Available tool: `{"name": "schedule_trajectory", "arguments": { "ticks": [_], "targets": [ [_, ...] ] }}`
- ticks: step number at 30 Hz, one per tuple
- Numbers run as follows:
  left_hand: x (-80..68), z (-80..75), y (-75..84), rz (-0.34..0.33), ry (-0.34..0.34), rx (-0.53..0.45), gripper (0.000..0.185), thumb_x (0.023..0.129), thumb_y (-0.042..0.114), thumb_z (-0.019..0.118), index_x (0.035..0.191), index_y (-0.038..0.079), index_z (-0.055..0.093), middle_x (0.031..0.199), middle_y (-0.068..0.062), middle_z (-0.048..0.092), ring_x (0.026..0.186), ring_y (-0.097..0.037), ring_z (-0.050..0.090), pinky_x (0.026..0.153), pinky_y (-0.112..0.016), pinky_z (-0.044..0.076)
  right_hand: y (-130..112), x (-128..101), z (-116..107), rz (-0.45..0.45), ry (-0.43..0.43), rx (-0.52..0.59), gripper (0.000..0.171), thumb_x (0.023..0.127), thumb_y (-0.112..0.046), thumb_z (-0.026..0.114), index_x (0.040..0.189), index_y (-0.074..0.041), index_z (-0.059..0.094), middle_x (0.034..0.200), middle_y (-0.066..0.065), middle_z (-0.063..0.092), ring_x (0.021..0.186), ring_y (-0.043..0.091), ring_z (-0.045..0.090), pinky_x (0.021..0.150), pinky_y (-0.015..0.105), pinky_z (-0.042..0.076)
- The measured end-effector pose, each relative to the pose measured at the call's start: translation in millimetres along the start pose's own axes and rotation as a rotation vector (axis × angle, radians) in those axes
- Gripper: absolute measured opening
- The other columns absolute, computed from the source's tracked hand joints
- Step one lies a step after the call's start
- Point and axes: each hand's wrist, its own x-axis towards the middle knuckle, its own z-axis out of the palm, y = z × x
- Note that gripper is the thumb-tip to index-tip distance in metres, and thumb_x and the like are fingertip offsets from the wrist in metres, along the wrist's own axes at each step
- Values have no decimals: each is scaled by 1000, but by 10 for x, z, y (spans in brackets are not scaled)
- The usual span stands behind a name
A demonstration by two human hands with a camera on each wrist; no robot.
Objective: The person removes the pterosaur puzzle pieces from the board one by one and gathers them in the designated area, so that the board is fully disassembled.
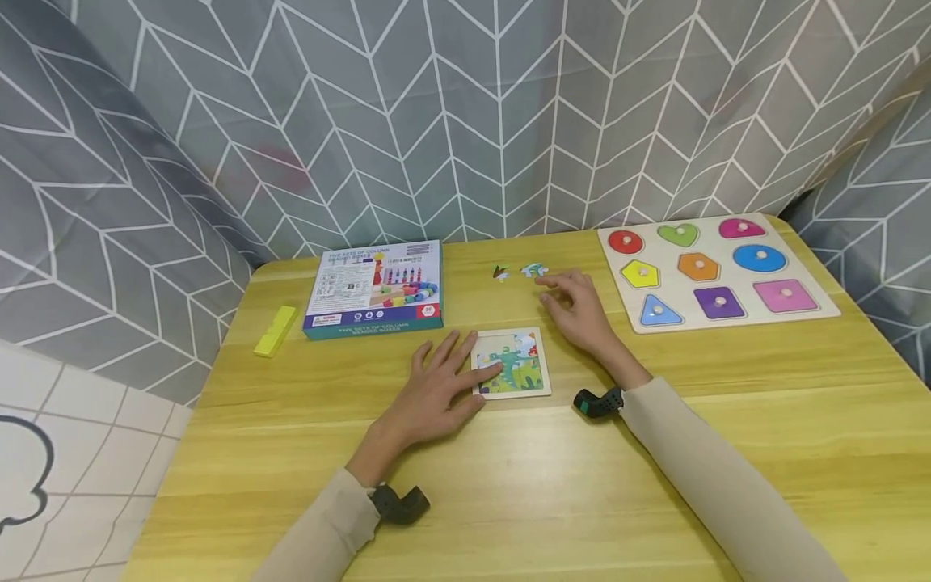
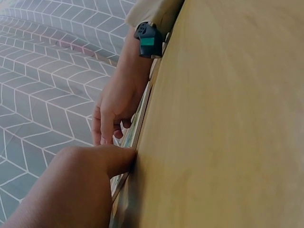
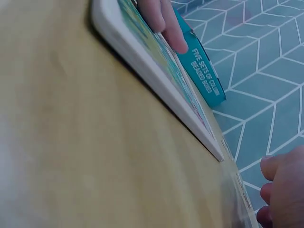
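A small square jigsaw puzzle (image 1: pixel 525 373) in a pale wooden frame lies on the table, showing a green dinosaur. My left hand (image 1: pixel 436 398) rests on its left side with fingers spread, the index finger across the picture and the thumb at the lower edge. Farther back lie two loose puzzle pieces: a green-and-blue piece (image 1: pixel 533 269) and a smaller dark, red and green piece (image 1: pixel 499 273). My right hand (image 1: pixel 578 311) hovers by the larger piece, index fingertip close to it and thumb apart. Whether that fingertip touches the piece is unclear.
A boxed bead set (image 1: pixel 374 291) stands at the back left, with a yellow plastic bar (image 1: pixel 275 331) beside it. On the back right lies a wooden shape board (image 1: pixel 716 275) with knobbed pieces. A grey patterned curtain (image 1: pixel 465 121) hangs behind the table (image 1: pixel 538 493).
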Motion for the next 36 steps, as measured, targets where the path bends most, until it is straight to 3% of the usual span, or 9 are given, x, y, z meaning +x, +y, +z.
{"name": "schedule_trajectory", "arguments": {
  "ticks": [15,22,30,36],
  "targets": [
    [16,6,-9,-13,-20,3,48,104,48,46,152,45,45,172,-4,19,160,-36,10,120,-67,8,-145,-277,19,-113,-214,-7,23,92,-11,72,115,-9,76,106,8,65,97,22,46,85,37,33],
    [27,10,-5,-8,-5,14,48,104,48,46,152,44,46,172,-5,20,159,-38,12,120,-67,9,-200,-352,1,-171,-306,-78,24,86,-16,75,109,-18,78,110,6,65,104,22,48,92,43,32],
    [45,28,-4,-15,-5,23,48,104,48,44,152,45,44,172,-5,20,160,-36,11,120,-66,9,-201,-371,-6,-200,-348,-146,32,82,-17,71,114,-20,77,118,7,63,110,25,46,93,46,30],
    [39,39,9,16,10,52,49,105,43,43,154,42,42,171,-1,23,160,-32,12,121,-66,11,-210,-370,2,-218,-368,-171,33,83,-17,69,115,-19,77,124,9,63,112,27,45,93,46,29]
  ]
}}
